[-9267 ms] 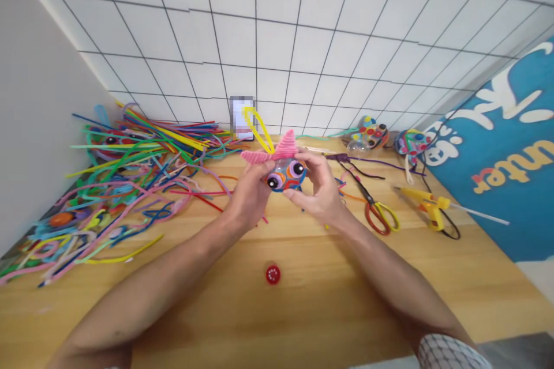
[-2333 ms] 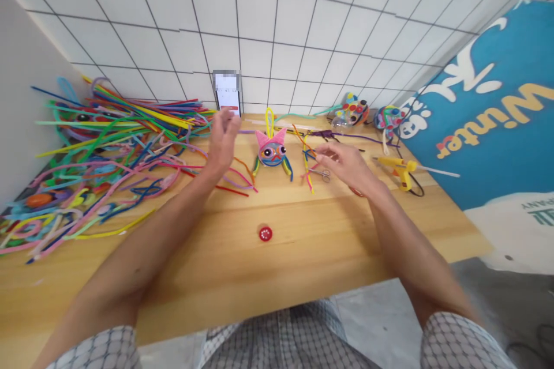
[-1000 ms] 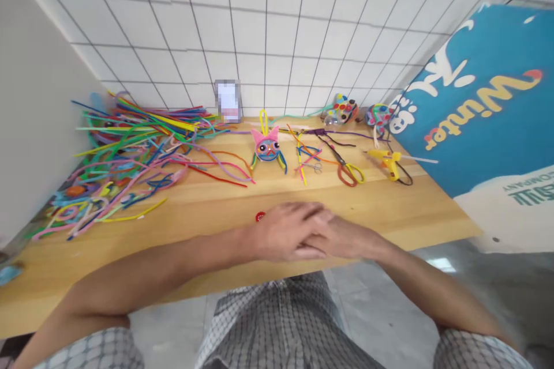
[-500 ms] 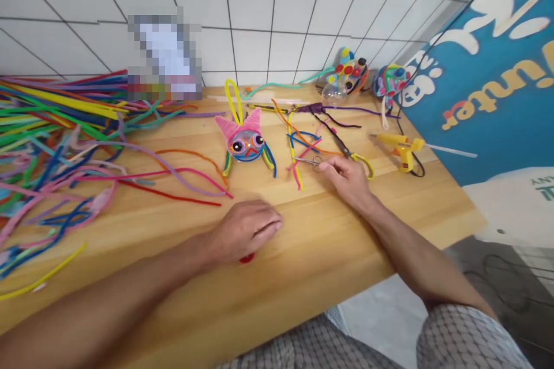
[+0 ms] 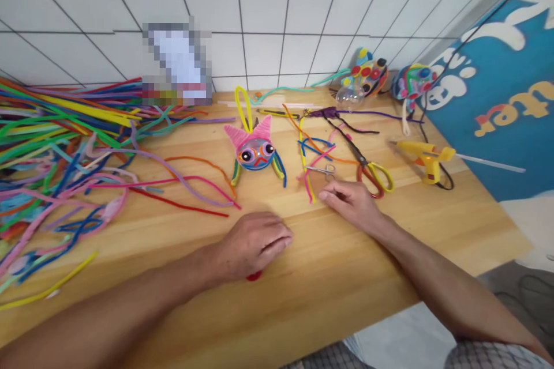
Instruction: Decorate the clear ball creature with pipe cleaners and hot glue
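Observation:
My left hand (image 5: 264,245) rests on the wooden table with its fingers curled closed. A red piece (image 5: 254,275) peeks out beneath it; the rest is hidden under the palm. My right hand (image 5: 350,203) lies to the right, fingers bent together with nothing visible in them. Just beyond its fingertips are small metal scissors (image 5: 324,170), next to cut pipe cleaners (image 5: 308,176) in yellow, pink and blue. Farther back, between the hands, stands a pipe-cleaner creature (image 5: 256,153) with pink ears, googly eyes and a yellow loop on top.
Many colourful pipe cleaners (image 5: 64,121) spread over the left side. Large scissors (image 5: 366,164) with yellow and orange handles and a yellow glue gun (image 5: 426,155) lie at right. Two decorated balls (image 5: 367,75) and a yellow cutter (image 5: 277,113) are near the tiled wall (image 5: 268,23).
My right hand has let go of the small scissors and drawn back towards me, leaving them on the table. My left hand keeps its place over the red piece. The view has shifted slightly.

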Demonstrator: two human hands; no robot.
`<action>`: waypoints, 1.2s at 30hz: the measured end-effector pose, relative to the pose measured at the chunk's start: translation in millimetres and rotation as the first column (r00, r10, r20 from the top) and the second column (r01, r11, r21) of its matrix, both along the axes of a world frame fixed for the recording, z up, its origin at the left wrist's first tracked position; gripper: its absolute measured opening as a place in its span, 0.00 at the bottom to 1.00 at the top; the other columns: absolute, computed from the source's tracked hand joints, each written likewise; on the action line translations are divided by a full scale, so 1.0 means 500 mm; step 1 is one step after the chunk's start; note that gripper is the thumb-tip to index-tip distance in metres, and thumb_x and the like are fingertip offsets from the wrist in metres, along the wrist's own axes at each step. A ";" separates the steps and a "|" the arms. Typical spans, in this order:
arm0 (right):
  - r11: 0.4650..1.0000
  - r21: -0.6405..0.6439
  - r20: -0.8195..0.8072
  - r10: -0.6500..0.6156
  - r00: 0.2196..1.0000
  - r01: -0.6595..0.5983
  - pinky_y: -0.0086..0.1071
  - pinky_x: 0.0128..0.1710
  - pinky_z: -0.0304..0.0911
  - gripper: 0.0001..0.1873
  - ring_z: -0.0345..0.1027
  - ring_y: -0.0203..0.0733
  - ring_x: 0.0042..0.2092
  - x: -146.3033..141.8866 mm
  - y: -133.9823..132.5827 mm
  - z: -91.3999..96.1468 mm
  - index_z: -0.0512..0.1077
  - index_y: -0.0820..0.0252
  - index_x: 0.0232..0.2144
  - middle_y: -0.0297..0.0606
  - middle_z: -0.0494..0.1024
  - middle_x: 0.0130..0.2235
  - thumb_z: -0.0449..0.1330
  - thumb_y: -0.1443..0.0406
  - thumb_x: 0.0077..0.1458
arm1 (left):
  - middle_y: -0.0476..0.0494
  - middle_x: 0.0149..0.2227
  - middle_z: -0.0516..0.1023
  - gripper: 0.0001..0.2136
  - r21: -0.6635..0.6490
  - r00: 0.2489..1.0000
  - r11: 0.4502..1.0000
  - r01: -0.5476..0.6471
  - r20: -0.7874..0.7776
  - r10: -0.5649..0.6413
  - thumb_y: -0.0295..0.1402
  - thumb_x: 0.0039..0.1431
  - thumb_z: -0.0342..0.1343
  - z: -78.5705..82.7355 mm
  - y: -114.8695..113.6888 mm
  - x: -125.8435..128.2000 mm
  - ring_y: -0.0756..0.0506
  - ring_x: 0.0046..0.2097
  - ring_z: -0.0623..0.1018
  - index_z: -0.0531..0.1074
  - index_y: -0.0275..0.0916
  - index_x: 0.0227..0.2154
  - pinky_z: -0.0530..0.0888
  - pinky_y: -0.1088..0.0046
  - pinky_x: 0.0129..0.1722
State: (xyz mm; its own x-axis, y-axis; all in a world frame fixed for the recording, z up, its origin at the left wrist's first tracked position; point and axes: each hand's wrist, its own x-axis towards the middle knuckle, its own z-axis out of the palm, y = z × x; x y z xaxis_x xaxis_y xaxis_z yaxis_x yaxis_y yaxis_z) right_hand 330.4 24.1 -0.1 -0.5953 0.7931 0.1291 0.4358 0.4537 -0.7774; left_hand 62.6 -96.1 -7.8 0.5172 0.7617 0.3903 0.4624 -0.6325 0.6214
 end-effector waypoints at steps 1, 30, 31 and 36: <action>1.000 -0.001 -0.005 0.003 1.000 -0.003 0.29 0.27 0.54 0.19 0.58 0.33 0.25 -0.001 0.000 0.000 0.76 0.57 0.28 0.29 0.70 0.23 0.62 0.54 0.68 | 0.44 0.33 0.83 0.10 -0.001 1.000 1.000 0.001 0.004 -0.001 0.29 0.76 0.52 0.001 0.000 0.000 0.46 0.35 0.81 0.77 0.38 0.40 0.76 0.70 0.38; 0.999 0.006 0.002 0.044 0.999 -0.044 0.28 0.30 0.58 0.14 0.65 0.34 0.28 0.002 0.003 -0.004 0.81 0.58 0.35 0.30 0.77 0.27 0.62 0.57 0.68 | 0.45 0.36 0.85 0.07 0.014 1.000 1.000 0.003 0.017 -0.004 0.28 0.76 0.53 -0.007 0.001 -0.002 0.47 0.37 0.83 0.77 0.38 0.42 0.77 0.72 0.39; 1.000 0.021 -0.005 0.005 1.000 -0.005 0.28 0.30 0.58 0.14 0.65 0.34 0.28 0.004 0.005 -0.004 0.81 0.58 0.34 0.31 0.77 0.27 0.62 0.57 0.68 | 0.45 0.36 0.85 0.07 0.018 1.000 1.000 0.002 0.019 -0.003 0.28 0.76 0.54 -0.007 0.002 -0.002 0.47 0.37 0.83 0.77 0.38 0.42 0.77 0.72 0.39; 0.956 0.177 0.004 -0.239 0.971 0.235 0.32 0.34 0.62 0.14 0.71 0.39 0.32 0.010 0.057 0.029 0.82 0.56 0.35 0.33 0.81 0.31 0.62 0.55 0.68 | 0.45 0.35 0.85 0.10 0.047 1.000 0.999 -0.013 0.017 0.012 0.30 0.77 0.53 -0.016 0.002 0.001 0.46 0.37 0.83 0.78 0.38 0.40 0.76 0.72 0.40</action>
State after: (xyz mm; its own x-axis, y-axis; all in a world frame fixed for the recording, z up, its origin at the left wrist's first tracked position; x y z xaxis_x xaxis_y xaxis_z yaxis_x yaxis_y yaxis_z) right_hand 335.6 52.7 14.2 -0.3978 0.8784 0.2650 0.5651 0.4622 -0.6834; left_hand 63.0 -95.1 -15.7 0.5005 0.7487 0.4347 0.4601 -0.6554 0.5990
